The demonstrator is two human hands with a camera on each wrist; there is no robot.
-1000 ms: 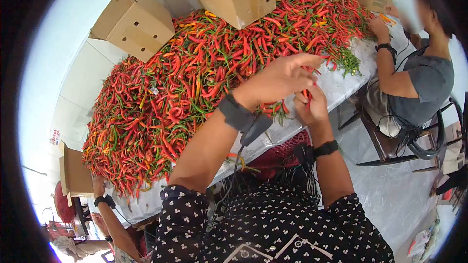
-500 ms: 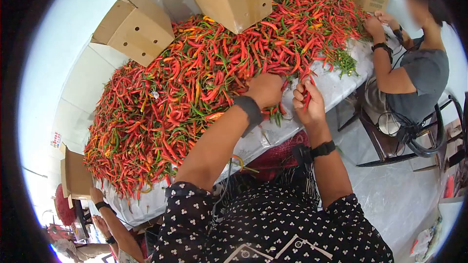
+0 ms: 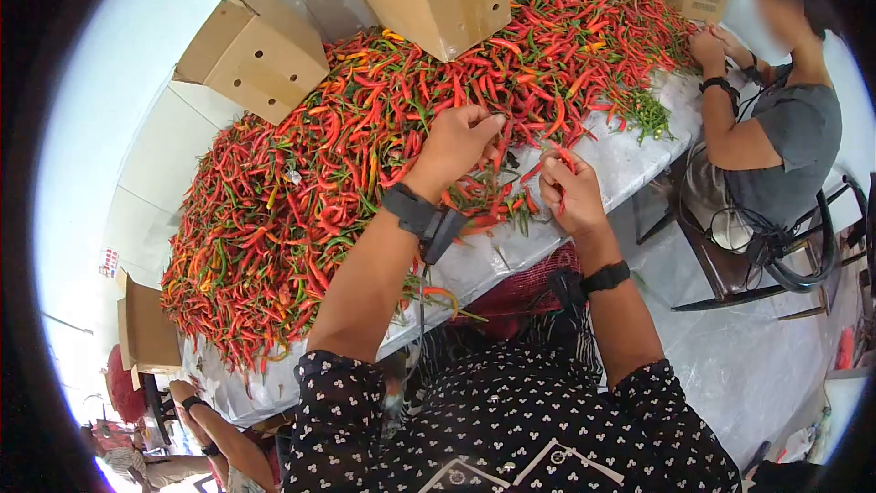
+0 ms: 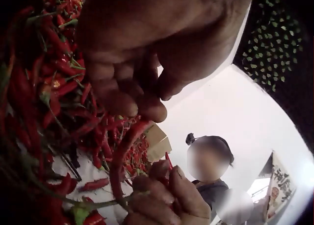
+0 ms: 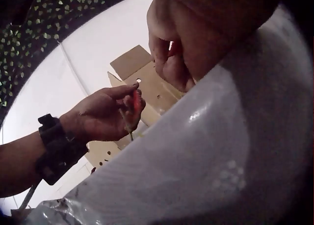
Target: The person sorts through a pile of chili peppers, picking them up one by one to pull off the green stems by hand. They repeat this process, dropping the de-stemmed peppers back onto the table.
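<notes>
My left hand (image 3: 452, 151) is raised over the front of a big heap of chili peppers (image 3: 301, 210). Its fingertips pinch one end of a curved red chili pepper (image 4: 117, 166), whose green stem hangs downward in the left wrist view. To the right, by the table's front edge, my right hand (image 3: 577, 199) has its fingers curled round red chili peppers (image 3: 566, 160); most of what it holds is hidden in the palm. Loose chilies (image 3: 488, 219) lie on the white sheeting between and below the hands.
Cardboard boxes (image 3: 456, 5) (image 3: 260, 64) stand along the heap's back, another box (image 3: 149, 324) at the left end. A seated person (image 3: 776, 128) works at the table's right; another person's arms (image 3: 224, 434) show at lower left. Green chilies (image 3: 646, 116) lie near the right edge.
My left hand moved from above the right hand down to the heap, then back left and up, now with a chili. My right hand keeps its grip in nearly the same place.
</notes>
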